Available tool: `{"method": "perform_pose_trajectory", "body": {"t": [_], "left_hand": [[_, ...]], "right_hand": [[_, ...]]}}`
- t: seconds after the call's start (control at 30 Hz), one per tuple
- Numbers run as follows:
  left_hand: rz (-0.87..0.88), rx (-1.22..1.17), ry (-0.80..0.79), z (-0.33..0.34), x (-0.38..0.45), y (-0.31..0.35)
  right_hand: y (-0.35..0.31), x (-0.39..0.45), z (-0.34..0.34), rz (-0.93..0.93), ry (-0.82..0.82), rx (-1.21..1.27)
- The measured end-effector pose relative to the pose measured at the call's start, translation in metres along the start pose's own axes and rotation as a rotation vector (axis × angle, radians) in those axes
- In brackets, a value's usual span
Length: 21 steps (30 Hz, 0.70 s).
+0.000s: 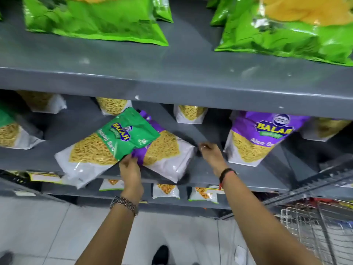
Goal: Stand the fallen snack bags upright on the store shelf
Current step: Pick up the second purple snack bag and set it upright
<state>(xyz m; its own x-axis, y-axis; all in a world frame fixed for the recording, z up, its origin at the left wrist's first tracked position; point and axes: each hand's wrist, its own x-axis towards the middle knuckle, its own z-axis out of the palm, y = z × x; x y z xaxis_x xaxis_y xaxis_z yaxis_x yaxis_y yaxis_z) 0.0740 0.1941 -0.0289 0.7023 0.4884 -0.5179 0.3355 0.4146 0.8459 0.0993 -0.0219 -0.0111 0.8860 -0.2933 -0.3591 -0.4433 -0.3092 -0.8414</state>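
The green-topped clear plastic snack bag of yellow sev (99, 148) lies fallen on the grey metal middle shelf (208, 175), tipped onto its back with its green header pointing up and right, its lower corner hanging past the shelf's front lip. Under it, and just right of the grip, a purple-topped clear snack bag of the same yellow sticks (166, 153) lies flat too; the 2 overlap. The left hand (129, 169) is the grip here: its fingers are closed on the green bag's lower edge where the 2 bags meet. Whether they also catch the purple one cannot be told.

Well right of the grip, the right hand (210, 153) rests on bare shelf, fingers curled and holding nothing. Beyond it an upright purple-topped snack bag (257, 138) leans back. Behind the grip, 3 more bags stand in the back row.

To do this step well, the left hand should probably lift the green bag clear of the purple one first, then swing its header upward and seat its base flat, well back from the lip. The free hand could steady the slippery top.
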Motion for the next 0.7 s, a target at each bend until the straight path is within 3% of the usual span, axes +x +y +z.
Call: {"method": "perform_pose_trajectory", "body": {"t": [0.13, 0.27, 0.47, 0.7], "left_hand": [[-0.266, 0.036, -0.112, -0.007, 0.015, 0.006], [-0.338, 0.135, -0.240, -0.006, 0.015, 0.010], [-0.327, 0.236, -0.369, -0.010, 0.035, 0.010], [-0.235, 0.310, -0.536, -0.013, 0.023, 0.005]], "right_hand": [[-0.043, 0.023, 0.035, -0.051, -0.079, -0.261], [-0.065, 0.044, 0.057, -0.037, -0.224, -0.493], [-0.055, 0.042, 0.053, 0.044, -0.218, -0.454], [0.006, -0.002, 0.026, 0.132, 0.018, -0.018]]}}
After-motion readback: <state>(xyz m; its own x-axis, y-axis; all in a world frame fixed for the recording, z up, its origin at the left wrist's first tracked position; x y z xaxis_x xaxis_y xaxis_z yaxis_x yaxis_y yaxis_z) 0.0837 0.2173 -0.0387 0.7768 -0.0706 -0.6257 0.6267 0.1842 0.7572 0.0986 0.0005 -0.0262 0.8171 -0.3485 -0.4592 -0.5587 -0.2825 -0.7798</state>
